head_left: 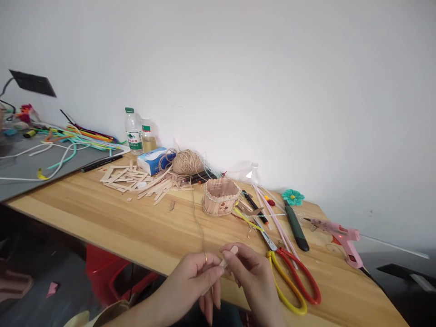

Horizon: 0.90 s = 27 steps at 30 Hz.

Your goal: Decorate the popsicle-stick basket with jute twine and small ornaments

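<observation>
Near the table's front edge, my left hand (194,277) and my right hand (250,272) meet, both pinching a short wooden stick (233,250) with a rounded end. Twine (198,222) runs from the ball of twine (186,162) down to my left hand, where its end is hidden. Beyond my hands stands a small basket (221,197) made of wooden sticks, with a glittery band around it. Scissors (293,277) with red and yellow handles lie just right of my right hand.
Loose wooden sticks (129,179), a tissue pack (153,160) and two bottles (134,131) stand or lie at the back left. Rightward are a green cutter (295,227), a teal flower (293,196) and a pink glue gun (344,238). Pipe cleaners (85,134) cover the far left.
</observation>
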Motion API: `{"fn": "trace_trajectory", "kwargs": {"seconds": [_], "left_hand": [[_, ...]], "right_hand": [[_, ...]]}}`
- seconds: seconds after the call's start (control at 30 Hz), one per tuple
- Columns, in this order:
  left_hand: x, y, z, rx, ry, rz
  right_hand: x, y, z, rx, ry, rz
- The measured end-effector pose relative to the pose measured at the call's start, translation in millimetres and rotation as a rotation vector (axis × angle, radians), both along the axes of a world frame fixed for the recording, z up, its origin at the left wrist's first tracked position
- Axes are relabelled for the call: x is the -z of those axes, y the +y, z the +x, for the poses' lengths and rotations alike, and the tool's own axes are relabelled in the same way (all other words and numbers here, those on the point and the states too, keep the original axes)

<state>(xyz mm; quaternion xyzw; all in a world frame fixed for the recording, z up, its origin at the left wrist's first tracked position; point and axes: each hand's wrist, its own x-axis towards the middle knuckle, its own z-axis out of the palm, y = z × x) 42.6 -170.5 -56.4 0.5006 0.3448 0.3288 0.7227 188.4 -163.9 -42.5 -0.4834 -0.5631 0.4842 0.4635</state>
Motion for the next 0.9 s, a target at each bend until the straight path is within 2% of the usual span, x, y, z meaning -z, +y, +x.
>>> {"fn": "trace_trajectory", "kwargs": {"seconds": [0.2, 0.47, 0.63, 0.77, 0.9], "left_hand": [[-3.0, -1, 0, 0.005, 0.035, 0.02], [-7.3, 5, -5, 0.094, 0.04, 0.029], [1.7, 3, -1, 0.091, 0.258, 0.065], [-1.1, 11, -9, 0.023, 0.434, 0.256], [-21.1, 51, -29, -0.177, 0.559, 0.592]], "right_hand": [[0.7, 6, 2, 0.053, -0.044, 0.029], [2.1, 11, 6, 0.082, -0.086, 0.027], [8.2, 10, 9, 0.039, -0.039, 0.022], [13.9, 11, 27, 0.143, 0.028, 0.044], [14.9, 16, 47, 0.279, 0.1, 0.085]]}}
